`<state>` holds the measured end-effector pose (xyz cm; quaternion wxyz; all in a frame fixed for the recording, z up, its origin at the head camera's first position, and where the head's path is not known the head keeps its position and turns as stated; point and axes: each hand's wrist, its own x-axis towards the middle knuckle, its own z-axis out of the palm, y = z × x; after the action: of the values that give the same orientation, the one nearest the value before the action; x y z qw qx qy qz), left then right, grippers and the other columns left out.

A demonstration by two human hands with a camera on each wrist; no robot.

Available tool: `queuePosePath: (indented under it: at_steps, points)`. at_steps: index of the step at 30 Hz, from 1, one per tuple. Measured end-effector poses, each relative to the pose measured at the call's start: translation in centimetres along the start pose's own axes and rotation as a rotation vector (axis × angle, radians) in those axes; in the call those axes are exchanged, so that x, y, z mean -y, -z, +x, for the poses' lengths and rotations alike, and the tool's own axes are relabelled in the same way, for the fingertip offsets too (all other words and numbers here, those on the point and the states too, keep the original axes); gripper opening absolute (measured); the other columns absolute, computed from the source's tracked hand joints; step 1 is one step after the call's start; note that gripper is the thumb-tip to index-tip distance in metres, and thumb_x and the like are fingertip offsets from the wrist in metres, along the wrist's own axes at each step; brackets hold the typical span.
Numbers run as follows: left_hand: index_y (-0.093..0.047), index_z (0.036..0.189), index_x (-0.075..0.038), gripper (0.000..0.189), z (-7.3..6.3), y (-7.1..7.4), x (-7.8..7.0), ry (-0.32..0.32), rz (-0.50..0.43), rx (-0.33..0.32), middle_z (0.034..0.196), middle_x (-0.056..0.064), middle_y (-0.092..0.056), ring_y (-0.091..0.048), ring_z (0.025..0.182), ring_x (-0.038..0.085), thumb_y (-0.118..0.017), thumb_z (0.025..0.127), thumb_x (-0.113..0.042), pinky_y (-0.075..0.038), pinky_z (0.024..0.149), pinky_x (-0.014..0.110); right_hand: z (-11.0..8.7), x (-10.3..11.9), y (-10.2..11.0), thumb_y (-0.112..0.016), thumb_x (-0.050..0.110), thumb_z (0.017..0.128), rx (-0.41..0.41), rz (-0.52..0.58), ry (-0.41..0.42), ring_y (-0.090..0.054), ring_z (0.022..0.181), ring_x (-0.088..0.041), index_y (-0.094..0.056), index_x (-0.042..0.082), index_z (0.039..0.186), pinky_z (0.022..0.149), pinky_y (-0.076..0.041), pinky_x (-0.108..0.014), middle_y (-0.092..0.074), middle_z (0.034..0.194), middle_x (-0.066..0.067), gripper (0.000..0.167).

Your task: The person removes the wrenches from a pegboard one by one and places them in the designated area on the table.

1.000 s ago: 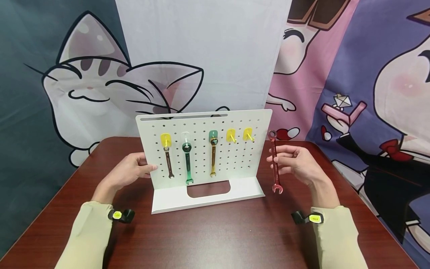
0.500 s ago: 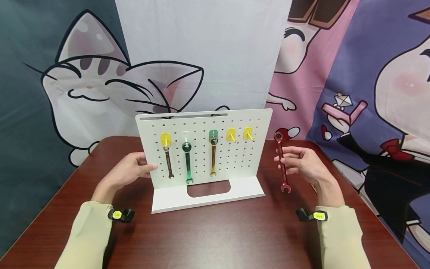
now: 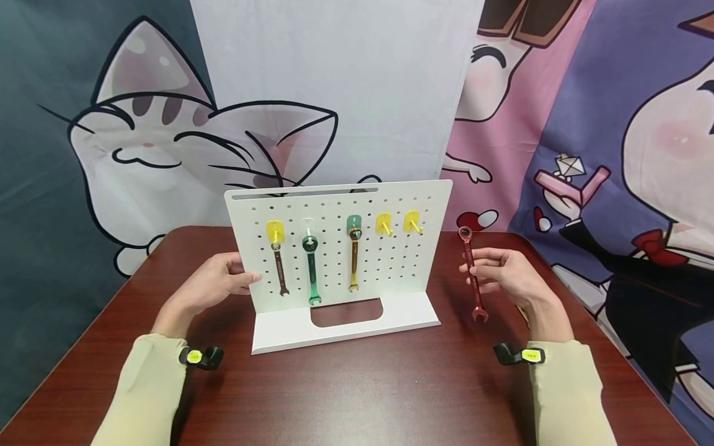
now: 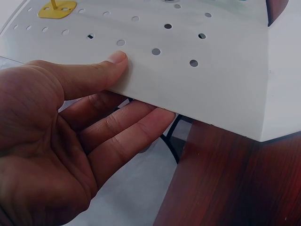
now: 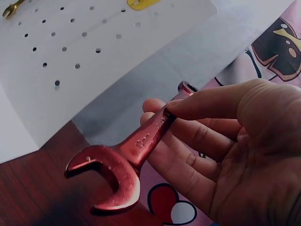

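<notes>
My left hand (image 3: 214, 282) grips the left edge of a white pegboard stand (image 3: 346, 322), thumb on its front face and fingers behind the edge. In my right hand (image 3: 504, 275), pinched between thumb and fingers, is a red combination wrench (image 5: 141, 141), its ring end up and open end down, to the right of the board. Three wrenches hang from hooks on the board: a dark reddish-brown wrench (image 3: 281, 271), a green wrench (image 3: 312, 269) and a gold wrench (image 3: 354, 260). Two yellow hooks (image 3: 383, 224) at the board's right bear nothing.
The stand is on a dark red-brown wooden table (image 3: 357, 396). A small gold-coloured piece (image 3: 523, 314) shows beside my right wrist, mostly hidden by it. Behind the table hangs a cloth backdrop (image 3: 346, 74) with cartoon figures.
My right hand has moved right, away from the board, carrying the red wrench, which now tilts more and sits slightly lower. The left hand and the board have stayed put.
</notes>
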<state>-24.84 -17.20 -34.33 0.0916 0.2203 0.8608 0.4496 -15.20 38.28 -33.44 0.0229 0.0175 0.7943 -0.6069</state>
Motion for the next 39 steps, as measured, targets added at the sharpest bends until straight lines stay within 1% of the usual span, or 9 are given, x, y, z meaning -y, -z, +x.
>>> queuePosePath:
  at_steps: [2, 6, 9, 12, 18, 22, 27, 34, 39]
  points:
    - [-0.062, 0.139, 0.007, 0.042, 0.0, 0.0, -0.1, 0.003, 0.000, -0.002, 0.128, 0.027, -0.072, -0.077, 0.106, 0.033, -0.070, 0.101, -0.009, -0.065, 0.089, 0.047, 0.0, -0.2, 0.2, -0.069, 0.009, 0.102, -0.003, -0.002, -0.014, -0.079, 0.086, -0.017, -0.057, -0.004, 0.139, 0.077, -0.067, -0.034, -0.082, 0.102, 0.002, 0.041]
    - [-0.062, 0.139, 0.006, 0.041, 0.0, 0.0, -0.1, 0.002, 0.000, -0.003, 0.128, 0.027, -0.072, -0.077, 0.106, 0.033, -0.070, 0.101, -0.009, -0.065, 0.089, 0.047, 0.0, -0.7, 0.5, -0.067, 0.007, 0.103, 0.000, -0.006, -0.025, -0.078, 0.086, -0.015, -0.051, -0.010, 0.143, 0.077, -0.067, -0.033, -0.082, 0.103, 0.001, 0.046]
    - [-0.063, 0.138, 0.007, 0.040, 0.1, 0.0, 0.0, -0.003, -0.003, -0.003, 0.127, 0.028, -0.072, -0.077, 0.106, 0.034, -0.070, 0.101, -0.009, -0.065, 0.089, 0.047, 0.1, -1.0, 0.7, -0.064, 0.006, 0.104, 0.013, -0.016, -0.034, -0.078, 0.086, -0.013, -0.045, -0.014, 0.148, 0.076, -0.067, -0.033, -0.082, 0.102, 0.003, 0.052]
    - [-0.063, 0.137, 0.007, 0.040, 0.0, -0.1, 0.1, -0.006, -0.006, -0.004, 0.127, 0.027, -0.073, -0.077, 0.106, 0.033, -0.070, 0.101, -0.008, -0.066, 0.088, 0.045, 0.2, -1.4, 0.9, -0.063, 0.006, 0.105, 0.010, -0.033, -0.054, -0.077, 0.088, -0.010, -0.043, -0.015, 0.149, 0.076, -0.067, -0.032, -0.082, 0.102, 0.003, 0.053]
    - [-0.063, 0.139, 0.006, 0.040, 0.0, 0.0, 0.0, -0.006, -0.003, -0.006, 0.127, 0.027, -0.073, -0.077, 0.105, 0.033, -0.070, 0.101, -0.007, -0.066, 0.088, 0.046, 0.3, -2.1, 1.2, -0.064, 0.006, 0.104, -0.010, -0.071, -0.085, -0.077, 0.090, -0.009, -0.044, -0.014, 0.149, 0.076, -0.066, -0.032, -0.082, 0.107, -0.005, 0.053]
    - [-0.063, 0.139, 0.006, 0.041, 0.0, 0.0, 0.0, -0.004, 0.001, -0.005, 0.127, 0.027, -0.073, -0.077, 0.105, 0.033, -0.070, 0.101, -0.007, -0.066, 0.089, 0.047, 0.3, -2.6, 1.5, -0.062, 0.007, 0.105, -0.011, -0.090, -0.090, -0.078, 0.090, -0.014, -0.044, -0.014, 0.150, 0.076, -0.067, -0.032, -0.082, 0.109, -0.007, 0.052]
    - [-0.063, 0.138, 0.006, 0.041, 0.0, 0.0, 0.0, 0.000, 0.004, -0.006, 0.127, 0.027, -0.072, -0.077, 0.105, 0.033, -0.070, 0.101, -0.007, -0.066, 0.089, 0.047, 0.4, -3.3, 2.0, -0.061, 0.007, 0.105, -0.009, -0.106, -0.091, -0.077, 0.084, -0.017, -0.044, -0.015, 0.149, 0.075, -0.067, -0.033, -0.082, 0.106, -0.006, 0.052]
    - [-0.062, 0.139, 0.007, 0.041, 0.0, -0.1, -0.1, -0.004, -0.004, -0.001, 0.128, 0.028, -0.072, -0.077, 0.105, 0.033, -0.070, 0.102, -0.009, -0.066, 0.087, 0.045, 0.4, -4.2, 2.7, -0.061, 0.007, 0.105, -0.028, -0.110, -0.135, -0.073, 0.081, -0.013, -0.044, -0.014, 0.150, 0.074, -0.066, -0.031, -0.081, 0.103, 0.000, 0.053]
    - [-0.062, 0.139, 0.008, 0.042, -0.1, 0.0, 0.0, -0.002, -0.009, 0.008, 0.128, 0.028, -0.072, -0.077, 0.104, 0.033, -0.070, 0.102, -0.009, -0.066, 0.087, 0.044, 0.1, -4.8, 3.1, -0.061, 0.009, 0.105, -0.040, -0.111, -0.158, -0.072, 0.081, -0.013, -0.046, -0.014, 0.149, 0.075, -0.067, -0.032, -0.081, 0.105, -0.004, 0.052]
